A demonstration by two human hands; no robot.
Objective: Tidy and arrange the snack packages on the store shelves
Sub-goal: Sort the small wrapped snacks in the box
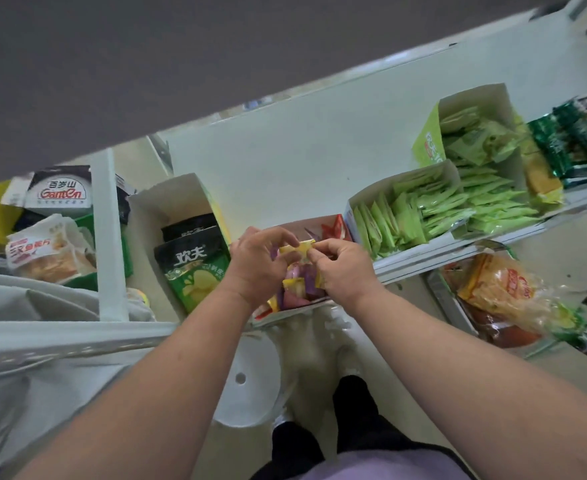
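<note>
My left hand (pixel 255 261) and my right hand (pixel 342 268) both pinch a small yellow snack packet (pixel 299 247) by its top edge. They hold it over an open display box (pixel 333 225) at the front of the white shelf (pixel 285 161). The box holds several small yellow, purple and pink packets (pixel 297 289). To its left stands a box of black-and-green chip bags (pixel 195 268). To its right a white box holds upright light-green sachets (pixel 406 216).
A second green box of snack packs (pixel 472 133) and dark green packages (pixel 569 143) stand further right. A lower shelf holds orange bagged snacks (pixel 503 289). A cart on the left carries a Ganten carton (pixel 60 192) and bread bags (pixel 46 251). A white stool (pixel 247 379) stands below.
</note>
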